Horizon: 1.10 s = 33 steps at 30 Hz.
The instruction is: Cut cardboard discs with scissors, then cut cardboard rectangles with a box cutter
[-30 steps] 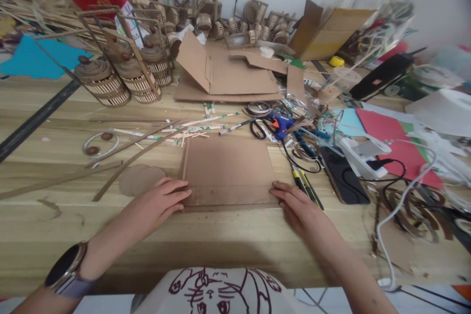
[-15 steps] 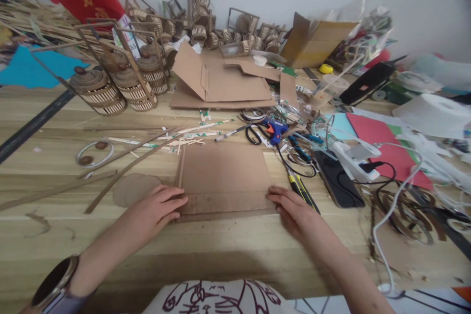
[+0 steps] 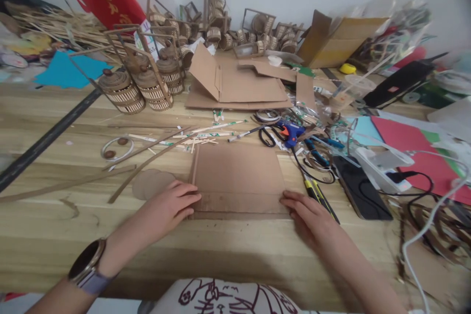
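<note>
A flat brown cardboard sheet (image 3: 239, 169) lies on the table before me, with a narrower cardboard strip (image 3: 239, 203) along its near edge. My left hand (image 3: 180, 202) grips the left end of the strip and sheet, its fingertips over the edge. At the opposite end, my right hand (image 3: 303, 208) has its fingers closed against the right edge; its thumb is partly hidden. Round cardboard discs (image 3: 151, 184) lie beside my left hand. Yellow-and-black utility knives (image 3: 319, 198) rest just past my right hand.
A blue glue gun (image 3: 292, 132), a black phone (image 3: 362, 189) and a white power strip (image 3: 382, 169) with cables lie to the right. Small lidded baskets (image 3: 123, 93) stand back left. Folded cardboard (image 3: 243, 83) and an open box (image 3: 342, 41) are behind. Thin strips (image 3: 154, 162) lie left.
The view has turned slightly left, so everything appears shifted to the right. Both hands keep their places at the ends of the cardboard, which has not visibly moved on the table.
</note>
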Available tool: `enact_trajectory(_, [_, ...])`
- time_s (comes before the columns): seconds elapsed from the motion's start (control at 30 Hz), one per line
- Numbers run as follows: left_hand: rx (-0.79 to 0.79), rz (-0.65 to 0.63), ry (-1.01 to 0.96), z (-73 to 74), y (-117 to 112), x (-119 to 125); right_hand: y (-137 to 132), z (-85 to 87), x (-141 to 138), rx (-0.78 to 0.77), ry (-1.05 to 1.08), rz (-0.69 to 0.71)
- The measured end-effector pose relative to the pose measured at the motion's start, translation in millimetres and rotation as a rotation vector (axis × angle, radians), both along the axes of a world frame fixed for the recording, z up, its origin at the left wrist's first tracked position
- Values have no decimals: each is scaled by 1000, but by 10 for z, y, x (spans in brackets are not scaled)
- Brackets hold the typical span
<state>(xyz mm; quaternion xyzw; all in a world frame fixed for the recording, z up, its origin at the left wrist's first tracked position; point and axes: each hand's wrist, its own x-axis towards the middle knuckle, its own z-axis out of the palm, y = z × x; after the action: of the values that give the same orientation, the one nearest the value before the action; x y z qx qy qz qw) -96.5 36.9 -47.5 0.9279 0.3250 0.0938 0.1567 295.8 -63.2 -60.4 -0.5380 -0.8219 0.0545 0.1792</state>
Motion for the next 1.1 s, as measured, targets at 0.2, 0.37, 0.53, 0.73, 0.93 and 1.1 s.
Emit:
enact_trajectory(0.2, [-15,13,-29,26,-9,26,2,-25,5,-1,19,-18])
enact_trajectory(0.37, [-11,-5,-45,13,-7,18,23,44,-3,-11,1,-4])
enact_trajectory(0.53, [17,-12,-12,13,-21,17,50,111,-4,-35,-27,23])
enact_trajectory(0.73, [51,-38,-32,-55,-18,-19,51,209,-46,-76,-36,9])
enact_trajectory(0.93, [55,-24,-52,-35,-37,-15,48,188,-29,-96,-18,-6])
enact_trajectory(1.1, [15,-52,31,48,-51,-3,79,140,26,-81,-14,28])
